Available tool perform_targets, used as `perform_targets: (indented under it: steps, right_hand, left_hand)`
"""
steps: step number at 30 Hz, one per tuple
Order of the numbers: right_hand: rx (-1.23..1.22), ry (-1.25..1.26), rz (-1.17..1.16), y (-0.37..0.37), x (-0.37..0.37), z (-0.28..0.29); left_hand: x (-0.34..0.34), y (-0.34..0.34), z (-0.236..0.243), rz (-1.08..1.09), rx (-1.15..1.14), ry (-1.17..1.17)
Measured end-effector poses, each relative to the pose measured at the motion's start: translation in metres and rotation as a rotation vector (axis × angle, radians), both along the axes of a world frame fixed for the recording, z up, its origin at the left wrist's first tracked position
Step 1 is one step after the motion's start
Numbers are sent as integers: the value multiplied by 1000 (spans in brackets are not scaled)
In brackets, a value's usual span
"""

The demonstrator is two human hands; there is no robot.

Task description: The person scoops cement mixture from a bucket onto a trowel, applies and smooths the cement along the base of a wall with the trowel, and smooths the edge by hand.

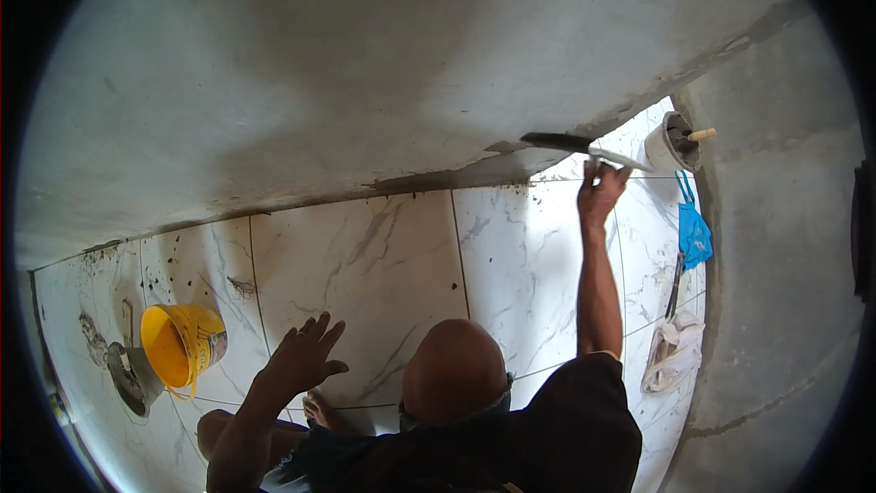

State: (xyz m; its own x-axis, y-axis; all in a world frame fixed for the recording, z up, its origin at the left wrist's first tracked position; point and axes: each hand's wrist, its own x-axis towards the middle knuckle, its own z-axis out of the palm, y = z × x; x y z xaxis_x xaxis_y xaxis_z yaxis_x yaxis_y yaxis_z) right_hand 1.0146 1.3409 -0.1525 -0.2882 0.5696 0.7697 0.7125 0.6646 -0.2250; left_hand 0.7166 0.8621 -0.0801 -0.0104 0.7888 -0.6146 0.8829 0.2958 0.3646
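Observation:
My right hand is closed on a trowel, its long flat blade seen nearly edge-on. The trowel is at the foot of the grey plastered wall, beside a darker, damp-looking strip along the base. Whether the blade touches the wall I cannot tell. My right arm is stretched far forward. My left hand is held over the floor with fingers spread and nothing in it. Nearest to it stands a yellow bucket on the left.
White marbled tiles cover the floor, with crumbs of debris along the wall. At the far right are a pail of grey mix with a wooden handle sticking out, a blue cloth item and a plastic bag. A grey pan-like object lies left.

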Motion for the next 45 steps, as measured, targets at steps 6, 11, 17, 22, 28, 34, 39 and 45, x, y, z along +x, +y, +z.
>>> perform_targets:
  steps: [6, 11, 17, 22, 28, 34, 39, 45]
  right_hand:
    - [104, 12, -6, -7, 9, 44]
    - [-627, 408, 122, -28, 28, -50]
    - [-1160, 1290, 280, -40, -21, -125]
    - [-1248, 1410, 495, -34, -49, -120]
    - [-1080, 1423, 464, 37, -7, -135]
    - [-909, 1452, 271, 41, 61, -96]
    - [-640, 435, 194, -30, 84, -79]
    - [-410, -319, 231, -45, 8, -103]
  left_hand:
    - [-5, 1, 12, -23, 48, 18]
    - [-5, 5, 17, -7, 109, 18]
    - [-1, 1, 8, -6, -11, 15]
    - [3, 4, 5, -16, 25, 24]
    - [3, 6, -5, -61, 54, 37]
    - [1, -1, 3, -29, 12, 39]
    - [5, 9, -6, -55, -4, 13]
    - [4, 10, -7, -33, -32, 13]
